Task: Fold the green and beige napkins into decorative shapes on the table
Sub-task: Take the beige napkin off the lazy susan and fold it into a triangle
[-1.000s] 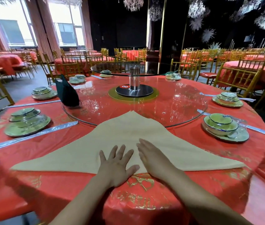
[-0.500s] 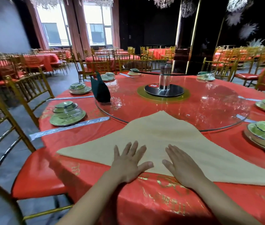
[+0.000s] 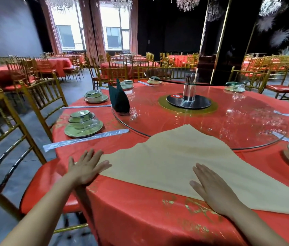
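On the beige napkin (image 3: 166, 157), left hand (image 3: 85, 167) and right hand (image 3: 213, 187) rest, fingers (image 3: 201, 170) straight.

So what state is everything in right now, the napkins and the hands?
Beige napkin: folded into a triangle, lying flat, tip resting on the glass turntable.
Green napkin: folded, standing upright on the turntable.
Left hand: open, flat on the beige napkin's left corner.
Right hand: open, flat on its near edge.
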Demonstrator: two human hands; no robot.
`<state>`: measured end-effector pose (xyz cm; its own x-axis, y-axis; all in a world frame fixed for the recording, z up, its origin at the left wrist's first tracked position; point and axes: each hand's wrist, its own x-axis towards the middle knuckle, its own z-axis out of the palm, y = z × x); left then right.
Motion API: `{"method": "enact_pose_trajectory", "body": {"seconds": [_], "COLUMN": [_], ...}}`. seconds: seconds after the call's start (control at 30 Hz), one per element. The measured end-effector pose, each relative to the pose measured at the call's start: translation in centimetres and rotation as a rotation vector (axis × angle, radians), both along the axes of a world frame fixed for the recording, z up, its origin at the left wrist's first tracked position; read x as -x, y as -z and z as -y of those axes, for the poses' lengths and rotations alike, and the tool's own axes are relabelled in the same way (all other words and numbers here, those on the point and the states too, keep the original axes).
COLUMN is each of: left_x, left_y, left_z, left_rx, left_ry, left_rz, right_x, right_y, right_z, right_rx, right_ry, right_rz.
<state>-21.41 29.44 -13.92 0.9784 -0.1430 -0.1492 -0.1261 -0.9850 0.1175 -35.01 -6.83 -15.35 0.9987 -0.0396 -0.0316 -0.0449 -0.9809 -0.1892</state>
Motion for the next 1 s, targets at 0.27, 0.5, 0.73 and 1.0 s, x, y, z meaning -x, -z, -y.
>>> {"method": "enact_pose_trajectory", "body": {"seconds": [0.27, 0.5, 0.73, 1.0], "left_x": [0.6, 8.6, 9.0, 9.2], "left_y": [-2.7, -0.8, 2.1, 1.9], "left_z": [0.6, 20.0, 23.6, 23.6], "left_rx": [-0.091, 0.546, 0.271, 0.105], "left_ry": [-0.134, 0.512, 0.529, 0.495], "left_rz": [0.112, 0.208, 0.247, 0.24], "right_x": [0.1, 0.1, -0.4, 1.5], "right_y": [-0.4, -0.3, 0.4, -0.2], "right_z": [-0.3, -0.3, 0.0, 2.8], "right_rx": [-0.028, -0.018, -0.05, -0.007], "right_ry": [0.003, -0.022, -0.037, -0.102], "right_rz": [-0.014, 0.024, 0.089, 0.094]}}
